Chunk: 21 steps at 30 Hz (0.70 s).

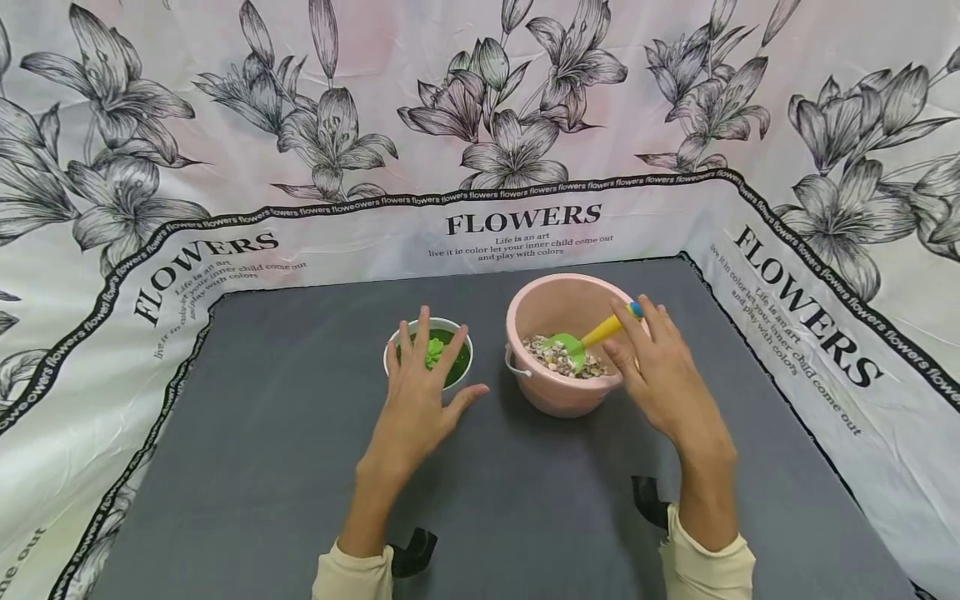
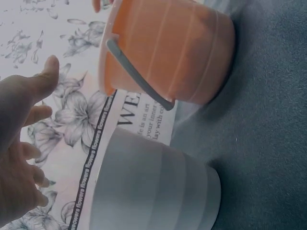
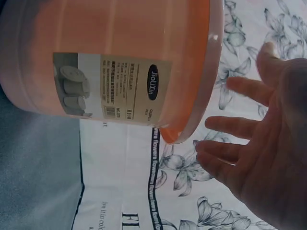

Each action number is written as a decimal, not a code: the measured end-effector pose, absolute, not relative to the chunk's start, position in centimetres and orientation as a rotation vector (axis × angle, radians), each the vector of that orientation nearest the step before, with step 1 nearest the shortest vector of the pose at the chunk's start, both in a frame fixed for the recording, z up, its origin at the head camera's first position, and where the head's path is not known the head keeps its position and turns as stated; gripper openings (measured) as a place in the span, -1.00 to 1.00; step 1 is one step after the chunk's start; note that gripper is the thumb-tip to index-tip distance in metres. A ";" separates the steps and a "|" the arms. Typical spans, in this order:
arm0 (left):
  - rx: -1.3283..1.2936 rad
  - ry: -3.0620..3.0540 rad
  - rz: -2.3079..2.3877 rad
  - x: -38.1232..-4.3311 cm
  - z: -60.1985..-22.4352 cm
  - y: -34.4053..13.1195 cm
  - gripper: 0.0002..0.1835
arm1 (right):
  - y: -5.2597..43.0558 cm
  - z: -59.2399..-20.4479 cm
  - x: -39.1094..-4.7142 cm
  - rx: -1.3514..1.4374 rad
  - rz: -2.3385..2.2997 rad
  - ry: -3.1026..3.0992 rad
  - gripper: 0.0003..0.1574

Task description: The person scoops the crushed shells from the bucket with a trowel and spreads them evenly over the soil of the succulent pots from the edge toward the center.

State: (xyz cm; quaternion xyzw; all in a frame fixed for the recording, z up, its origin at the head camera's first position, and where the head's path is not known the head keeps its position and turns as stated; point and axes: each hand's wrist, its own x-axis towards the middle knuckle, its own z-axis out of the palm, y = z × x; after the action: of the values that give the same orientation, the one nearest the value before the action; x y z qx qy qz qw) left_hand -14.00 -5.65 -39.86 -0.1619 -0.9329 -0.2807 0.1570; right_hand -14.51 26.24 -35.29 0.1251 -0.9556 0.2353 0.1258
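Observation:
My left hand [image 1: 420, 404] hovers with spread fingers over a small white pot [image 1: 387, 362]. Inside the pot are something dark green and a bright green succulent-like plant [image 1: 433, 352], partly hidden by the fingers. To the right stands a pink bucket [image 1: 558, 403] holding mixed gravel [image 1: 551, 360]. A toy shovel [image 1: 600, 332] with a green blade, yellow handle and blue tip leans in it, blade on the gravel. My right hand [image 1: 671, 383] is at the bucket's right rim, fingers extended near the shovel's tip. The right wrist view shows those fingers [image 3: 230, 127] apart from the bucket, holding nothing.
A dark grey cloth [image 1: 262, 467] covers the table. White fabric printed with flowers [image 1: 517, 154] rises behind and along both sides. The bucket has a grey handle [image 2: 139, 76] hanging down, and a paper label [image 3: 127, 88] on its side. Black straps [image 1: 414, 552] show by the wrists.

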 end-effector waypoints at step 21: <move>-0.647 -2.667 -0.888 -16.8 -40.2 -0.9 -0.07 | 24.7 -36.7 -18.9 0.038 0.780 -2.691 -0.35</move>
State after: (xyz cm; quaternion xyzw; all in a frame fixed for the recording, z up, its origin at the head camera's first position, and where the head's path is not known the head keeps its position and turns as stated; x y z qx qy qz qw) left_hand -16.75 -0.88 -40.23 -0.2226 -0.9170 -0.3053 0.1282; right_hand -18.89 24.73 -36.67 0.0134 -0.9465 0.2744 0.1690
